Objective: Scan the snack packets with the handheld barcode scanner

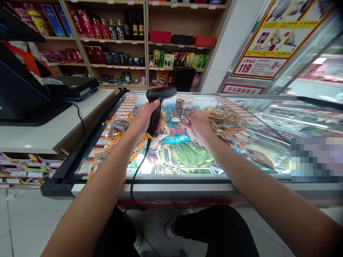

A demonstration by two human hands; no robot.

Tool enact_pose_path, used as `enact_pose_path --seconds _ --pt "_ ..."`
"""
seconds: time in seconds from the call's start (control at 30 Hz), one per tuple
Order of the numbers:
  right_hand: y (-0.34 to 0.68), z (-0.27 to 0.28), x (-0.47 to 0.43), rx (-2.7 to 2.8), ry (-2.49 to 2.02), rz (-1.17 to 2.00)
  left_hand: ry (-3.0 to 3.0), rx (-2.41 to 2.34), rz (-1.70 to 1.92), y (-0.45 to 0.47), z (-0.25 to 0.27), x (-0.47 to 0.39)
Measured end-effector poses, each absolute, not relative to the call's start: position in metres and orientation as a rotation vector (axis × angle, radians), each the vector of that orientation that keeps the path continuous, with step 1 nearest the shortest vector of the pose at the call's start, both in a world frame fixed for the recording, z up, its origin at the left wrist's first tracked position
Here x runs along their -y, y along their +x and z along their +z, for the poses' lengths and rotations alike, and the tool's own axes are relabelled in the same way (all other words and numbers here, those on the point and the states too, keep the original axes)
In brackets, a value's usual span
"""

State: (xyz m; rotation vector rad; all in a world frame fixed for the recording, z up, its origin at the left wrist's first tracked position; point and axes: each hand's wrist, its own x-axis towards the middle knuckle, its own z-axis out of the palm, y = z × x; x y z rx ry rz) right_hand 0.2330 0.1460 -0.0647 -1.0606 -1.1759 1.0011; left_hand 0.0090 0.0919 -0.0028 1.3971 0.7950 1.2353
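— What's hard to make out from where you stand?

— A fair bit. My left hand (147,117) covers most of the scanner (160,103) handle, so only the head and the lower end show. The scanner's window faces away from me; I can't see it. Its cable (136,171) drops past the freezer (187,191) edge and is lost against my legs. My right hand (197,125) hides the lower part of the packet (182,109), and glare on the freezer glass blurs the print on it. A blurred patch covers part of the freezer at the right.

— How are your hands set?

— Left is wrapped tight round the scanner handle. Right has its fingers closed on the packet, pinching it from below.

— Which way does the scanner point?

— The handle runs nearly upright, tilted a little, with the head on top. The head stretches sideways to my right, toward the packet.

— And the packet?

— Its long axis is close to upright, leaning slightly, the flat face turned to the scanner head. It sits just beside the head, not touching as far as I can tell. Both hang above the freezer glass, over the coloured bags inside.

— Anything else nearby?

— A tabletop (88,103) at my left carries a till (21,92).
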Motion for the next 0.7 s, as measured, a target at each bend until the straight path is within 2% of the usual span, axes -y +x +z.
enact_pose_path --seconds 0.3,0.5,0.7 --pt "0.254 -0.055 -0.111 0.856 -0.859 1.222 1.777 -0.642 0.687 0.022 -0.023 -0.082" --pt "0.256 -0.053 -0.116 0.711 -0.787 1.171 1.863 -0.704 0.582 0.023 -0.027 -0.082" --pt "0.261 -0.058 -0.121 0.72 -0.738 1.173 1.987 -0.695 0.624 0.023 -0.029 -0.082"
